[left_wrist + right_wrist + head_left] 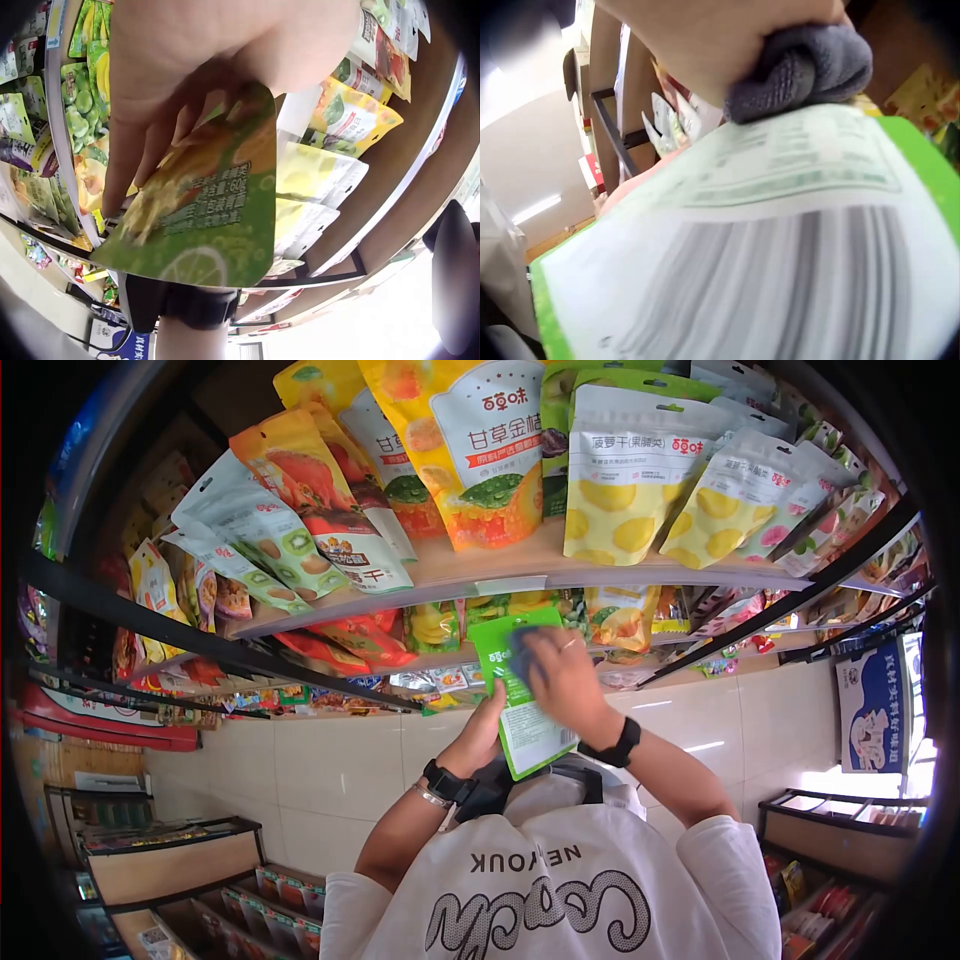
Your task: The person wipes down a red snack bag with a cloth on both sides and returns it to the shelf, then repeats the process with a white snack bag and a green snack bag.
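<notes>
A green snack pouch [520, 735] is held up in front of the shelves, its white label side towards me. My left hand [488, 712] grips its left edge; in the left wrist view the fingers [142, 142] lie curled against the printed front of the pouch [202, 225]. With my right hand [558, 668] I clutch a grey-blue cloth [520, 655] and press it on the pouch's upper part. In the right wrist view the cloth [802, 67] is bunched in the right hand [720, 37] against the label and barcode side of the pouch [780, 247].
Wooden shelves [520, 570] with black rails carry several rows of yellow, orange, white and green snack pouches [620, 470] right behind the hands. Low display racks [180, 860] stand on the tiled floor [330, 760], and a blue poster [875, 705] is at the right.
</notes>
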Motion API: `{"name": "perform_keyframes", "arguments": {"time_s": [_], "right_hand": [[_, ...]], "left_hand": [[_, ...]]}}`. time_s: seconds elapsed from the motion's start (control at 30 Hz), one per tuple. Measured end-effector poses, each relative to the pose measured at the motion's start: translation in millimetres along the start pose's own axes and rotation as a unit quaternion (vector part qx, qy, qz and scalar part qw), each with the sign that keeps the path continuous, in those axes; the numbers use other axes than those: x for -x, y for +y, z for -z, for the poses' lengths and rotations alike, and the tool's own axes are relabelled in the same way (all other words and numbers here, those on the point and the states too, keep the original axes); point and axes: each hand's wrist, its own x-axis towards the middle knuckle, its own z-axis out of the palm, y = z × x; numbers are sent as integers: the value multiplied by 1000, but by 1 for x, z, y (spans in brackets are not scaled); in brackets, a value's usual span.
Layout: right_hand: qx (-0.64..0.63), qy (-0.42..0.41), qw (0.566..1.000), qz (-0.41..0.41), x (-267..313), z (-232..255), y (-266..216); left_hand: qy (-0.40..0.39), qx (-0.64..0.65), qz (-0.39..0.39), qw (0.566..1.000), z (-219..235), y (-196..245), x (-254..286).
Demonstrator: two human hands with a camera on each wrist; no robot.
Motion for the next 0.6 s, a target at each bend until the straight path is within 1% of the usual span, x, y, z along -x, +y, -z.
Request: {"name": "perform_keyframes", "arguments": {"time_s": [0.03,0.07,0.13,0.17,0.2,0.23,0.27,0.3,0.33,0.37,0.4,0.47,0.5,0.6], "right_hand": [[-9,-16,998,57,5,1,-14],[-31,-53,995,80,8,6,-26],[-25,-37,996,75,7,7,-18],[18,-17,999,30,3,9,-7],[59,2,998,-16,-1,11,2],[59,-4,997,-46,-1,11,0],[34,-20,999,0,3,9,-7],[11,-34,998,45,11,8,-19],[-11,-47,995,90,19,9,-28],[-26,-87,992,83,27,14,-33],[4,-83,992,92,28,17,-25],[60,-78,989,110,28,21,-2],[89,-53,992,67,28,21,2],[40,-68,986,146,42,11,-7]], "left_hand": [[22,14,-1,1000,-9,3,1],[29,10,5,1000,-8,2,0],[43,-1,18,999,-8,2,0],[13,25,19,999,-10,4,2],[5,33,21,999,-10,4,2],[-2,42,25,999,-10,4,0],[-11,49,28,998,-11,5,-1],[29,60,14,998,-15,3,-3],[58,38,-16,997,-8,-4,-5],[29,58,-25,998,-1,-3,-6],[1,77,-35,996,3,0,-7],[-2,123,-49,991,-14,12,-4],[3,137,-33,990,-10,15,-4],[15,138,-25,990,-15,17,-7]]}}
